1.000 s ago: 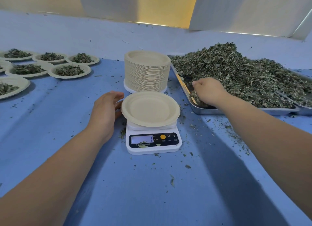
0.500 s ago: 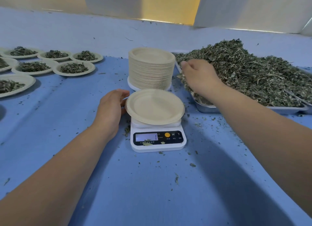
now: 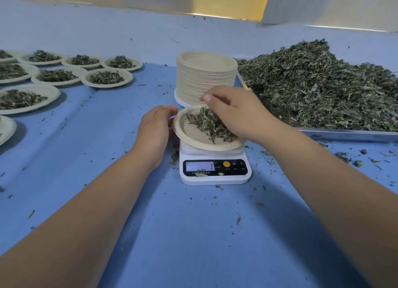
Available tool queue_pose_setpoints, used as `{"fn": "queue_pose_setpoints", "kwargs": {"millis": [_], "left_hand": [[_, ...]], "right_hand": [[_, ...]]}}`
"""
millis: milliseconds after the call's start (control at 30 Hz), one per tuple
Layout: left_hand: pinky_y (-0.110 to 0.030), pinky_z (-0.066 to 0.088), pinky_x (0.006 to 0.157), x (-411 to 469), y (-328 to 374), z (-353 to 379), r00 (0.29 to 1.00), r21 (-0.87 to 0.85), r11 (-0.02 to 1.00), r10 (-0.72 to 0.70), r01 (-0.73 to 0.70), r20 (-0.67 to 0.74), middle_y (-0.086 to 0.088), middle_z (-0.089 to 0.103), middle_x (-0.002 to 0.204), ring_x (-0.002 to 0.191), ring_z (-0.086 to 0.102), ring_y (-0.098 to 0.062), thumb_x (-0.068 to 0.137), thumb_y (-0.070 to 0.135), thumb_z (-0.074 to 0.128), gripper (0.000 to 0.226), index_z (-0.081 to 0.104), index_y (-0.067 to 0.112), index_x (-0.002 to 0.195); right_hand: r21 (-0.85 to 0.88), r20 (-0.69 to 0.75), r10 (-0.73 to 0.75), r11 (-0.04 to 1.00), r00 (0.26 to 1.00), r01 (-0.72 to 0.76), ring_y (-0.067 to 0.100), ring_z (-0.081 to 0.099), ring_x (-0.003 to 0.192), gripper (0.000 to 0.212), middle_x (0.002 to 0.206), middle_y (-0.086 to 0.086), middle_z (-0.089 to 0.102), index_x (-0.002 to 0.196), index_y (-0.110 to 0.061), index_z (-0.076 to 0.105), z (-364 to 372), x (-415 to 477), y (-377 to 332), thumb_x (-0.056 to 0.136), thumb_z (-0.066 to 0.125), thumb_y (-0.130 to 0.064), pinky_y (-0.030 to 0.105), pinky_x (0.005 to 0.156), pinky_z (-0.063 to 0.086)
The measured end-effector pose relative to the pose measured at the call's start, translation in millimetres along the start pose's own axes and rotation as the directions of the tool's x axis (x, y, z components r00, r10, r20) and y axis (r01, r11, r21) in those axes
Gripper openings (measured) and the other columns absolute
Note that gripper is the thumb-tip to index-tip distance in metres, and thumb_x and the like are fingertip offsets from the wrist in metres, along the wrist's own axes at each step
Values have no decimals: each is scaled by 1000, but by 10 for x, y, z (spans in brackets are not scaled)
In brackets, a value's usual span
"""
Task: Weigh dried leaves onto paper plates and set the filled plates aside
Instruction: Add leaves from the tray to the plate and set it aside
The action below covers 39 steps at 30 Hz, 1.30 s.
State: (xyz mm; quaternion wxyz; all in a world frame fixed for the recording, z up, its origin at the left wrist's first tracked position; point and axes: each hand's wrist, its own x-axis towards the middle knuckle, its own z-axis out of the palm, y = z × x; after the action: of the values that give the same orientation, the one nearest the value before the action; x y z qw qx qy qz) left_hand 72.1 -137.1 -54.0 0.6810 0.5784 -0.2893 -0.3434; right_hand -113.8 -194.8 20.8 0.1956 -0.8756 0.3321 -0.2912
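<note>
Over plate (image 3: 189,135): leaves (image 3: 206,124) held in R hand (image 3: 237,113) fingers (image 3: 215,100); L hand (image 3: 156,127) at rim.

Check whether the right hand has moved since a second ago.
Yes. The right hand left the metal tray and moved left, toward the scale; it now holds dried leaves over the paper plate there.
</note>
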Motion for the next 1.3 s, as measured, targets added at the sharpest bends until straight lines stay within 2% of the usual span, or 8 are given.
{"fn": "queue_pose_setpoints", "kwargs": {"millis": [200,500,567,700,867,1067,1200,1300], "left_hand": [[-38,56,88,1,3,-8,1000,7,1000,4,-4,8,-3,74,116,110,69,-23,94,25,54,25,75,14,104],[-41,57,94,15,-13,-34,1000,35,999,15,-16,17,-2,75,114,109,70,-17,96,22,53,24,76,15,103],[-42,57,95,10,-15,-39,1000,44,999,16,-17,22,-1,76,113,109,70,-17,96,22,52,25,76,16,103],[-42,57,93,11,-22,-35,999,74,997,28,-30,32,-3,75,114,112,69,-20,95,23,51,28,76,16,103],[-45,57,96,13,-22,-39,999,92,995,32,-35,32,-5,75,114,113,68,-23,96,22,50,28,76,16,103],[-41,57,91,-6,-10,-35,999,113,993,31,-36,44,-6,74,113,112,68,-24,95,22,50,27,76,17,101],[-43,57,93,-27,6,-30,998,124,991,36,-41,45,-3,74,112,111,68,-23,95,21,52,26,76,18,102],[-48,57,99,-40,13,-23,998,136,989,53,-58,41,-2,73,113,111,68,-22,94,23,51,27,76,18,104]], "right_hand": [[295,-227,21,954,974,48,14,68,103,21,108,-7,75,111,-18,76,-17,-310,155,102,57,-21,42,95,53],[171,-392,19,984,920,53,4,69,79,23,85,-9,74,90,-18,77,-86,-350,449,97,56,-23,31,72,55],[135,-397,19,990,918,38,10,70,78,24,78,-7,72,85,-18,75,-91,-349,504,95,55,-26,34,71,55],[-4,-392,-32,999,919,33,8,59,63,25,69,-14,65,80,-19,72,-98,-368,544,92,53,-28,12,57,38],[-99,-401,36,992,915,-82,5,49,55,22,60,-17,54,82,-20,68,-173,-351,655,95,52,-25,27,58,36],[-130,-356,88,981,930,-143,4,51,54,19,65,-15,59,88,-22,69,-179,-348,730,95,52,-27,25,57,37],[-71,-321,83,991,943,-111,-2,56,75,16,83,-19,62,105,-25,67,-181,-362,652,98,54,-31,23,73,42],[-54,-175,43,997,984,-54,5,55,100,33,108,-15,62,126,-30,59,-158,-333,494,99,53,-46,20,81,39]]}}
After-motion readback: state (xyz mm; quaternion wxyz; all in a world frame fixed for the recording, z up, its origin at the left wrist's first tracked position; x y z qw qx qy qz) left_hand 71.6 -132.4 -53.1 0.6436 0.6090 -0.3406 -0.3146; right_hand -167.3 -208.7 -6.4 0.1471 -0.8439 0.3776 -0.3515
